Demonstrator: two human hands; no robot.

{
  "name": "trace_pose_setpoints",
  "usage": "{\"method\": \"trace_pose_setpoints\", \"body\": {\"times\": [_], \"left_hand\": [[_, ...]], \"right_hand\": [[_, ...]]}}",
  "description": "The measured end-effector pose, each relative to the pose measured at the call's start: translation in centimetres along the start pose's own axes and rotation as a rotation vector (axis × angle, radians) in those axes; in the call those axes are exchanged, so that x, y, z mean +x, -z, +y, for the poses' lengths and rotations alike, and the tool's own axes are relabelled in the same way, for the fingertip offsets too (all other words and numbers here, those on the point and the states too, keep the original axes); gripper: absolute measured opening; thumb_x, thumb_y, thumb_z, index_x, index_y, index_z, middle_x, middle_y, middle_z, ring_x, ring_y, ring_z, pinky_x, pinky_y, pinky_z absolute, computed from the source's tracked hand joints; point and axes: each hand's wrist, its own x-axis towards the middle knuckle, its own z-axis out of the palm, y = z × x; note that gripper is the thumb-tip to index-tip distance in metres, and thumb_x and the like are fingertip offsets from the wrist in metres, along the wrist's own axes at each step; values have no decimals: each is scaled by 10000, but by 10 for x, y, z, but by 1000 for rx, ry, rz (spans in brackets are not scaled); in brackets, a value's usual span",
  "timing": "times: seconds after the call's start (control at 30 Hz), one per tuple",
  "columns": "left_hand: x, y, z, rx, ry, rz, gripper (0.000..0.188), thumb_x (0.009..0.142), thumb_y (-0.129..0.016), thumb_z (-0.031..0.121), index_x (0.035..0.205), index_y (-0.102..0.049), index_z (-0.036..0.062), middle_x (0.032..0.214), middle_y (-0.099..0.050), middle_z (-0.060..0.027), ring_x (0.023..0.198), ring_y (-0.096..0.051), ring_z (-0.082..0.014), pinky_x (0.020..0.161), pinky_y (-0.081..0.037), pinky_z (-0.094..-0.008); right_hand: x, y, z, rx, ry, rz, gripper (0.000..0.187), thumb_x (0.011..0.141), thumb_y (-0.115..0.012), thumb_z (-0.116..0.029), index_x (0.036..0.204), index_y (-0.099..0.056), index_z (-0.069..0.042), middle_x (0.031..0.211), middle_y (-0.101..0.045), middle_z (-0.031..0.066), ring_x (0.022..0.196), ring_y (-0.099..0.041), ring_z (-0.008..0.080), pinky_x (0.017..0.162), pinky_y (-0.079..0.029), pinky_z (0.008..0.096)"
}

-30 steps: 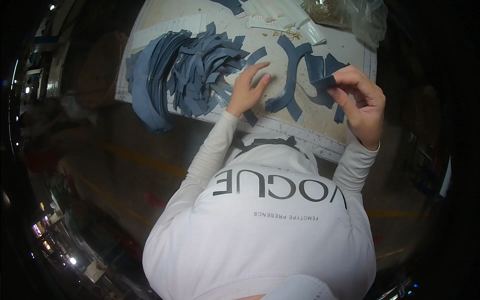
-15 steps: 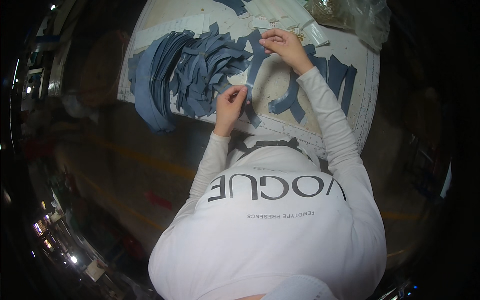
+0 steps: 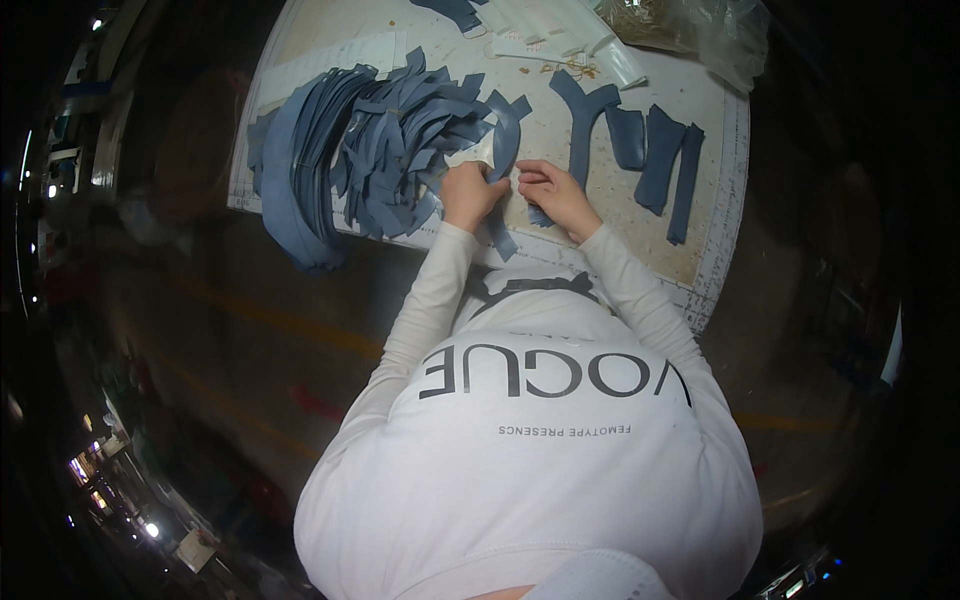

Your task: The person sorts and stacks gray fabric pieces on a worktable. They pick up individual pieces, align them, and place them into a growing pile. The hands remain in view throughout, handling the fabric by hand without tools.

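Note:
A curved blue fabric strip (image 3: 508,135) with a forked far end lies before me, its lower tail hanging over the table's near edge. My left hand (image 3: 470,195) is closed on the strip's middle. Close beside it on the right, my right hand (image 3: 560,200) has its fingers bent together; whatever they hold, if anything, is hidden. Beneath that hand, the end of another blue piece (image 3: 540,216) peeks out. To the left sit a bundle of long curved blue strips (image 3: 300,170) and a tangled pile of shorter blue pieces (image 3: 400,140).
Right of my hands lie a forked blue piece (image 3: 582,125) and several small stacks of blue pieces (image 3: 660,165). White strips (image 3: 565,35) and a clear plastic bag (image 3: 725,40) occupy the table's far side. The white tabletop's (image 3: 700,285) edge runs near my waist.
My right hand has left the strip's far end and come down toward me, beside my left hand. The strip's far end has dropped nearer. My left hand has turned inward over the strip.

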Motion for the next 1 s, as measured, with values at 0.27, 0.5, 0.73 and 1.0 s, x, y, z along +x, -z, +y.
{"method": "trace_pose_setpoints", "body": {"times": [0.27, 0.5, 0.73, 1.0], "left_hand": [[4, -1, -4, -842, 141, -251, 233, 843, -696, 243, 850, -659, 14, 642, -571, 24, 553, -537, -54, 502, -385, -185], [-4, 8, -18, -859, 205, -56, 187, 868, -661, 193, 835, -654, 10, 656, -588, 15, 525, -508, -51, 481, -371, -191], [-17, -1, -13, -1033, 315, -192, 170, 882, -610, 99, 982, -625, -38, 798, -663, -85, 669, -654, -139, 600, -506, -212], [-18, -11, -4, -1051, 353, -272, 202, 896, -599, 151, 1035, -636, 9, 732, -607, 15, 575, -542, -55, 516, -400, -177]], "right_hand": [[5, -3, 3, 382, -127, 26, 343, 906, -609, -215, 1179, -587, -10, 902, -606, -8, 786, -564, 48, 701, -483, 198], [-11, 6, -26, 346, -79, -16, 332, 880, -624, -149, 1179, -591, -8, 931, -632, -13, 770, -566, 28, 687, -471, 186], [-27, 34, -81, 486, 133, 0, 367, 879, -614, -85, 1222, -550, 26, 1072, -636, 51, 871, -597, 62, 769, -471, 172], [-3, 10, -33, 482, 178, -54, 479, 864, -608, -45, 1316, -462, 19, 888, -602, 2, 654, -499, 44, 581, -416, 170]]}}
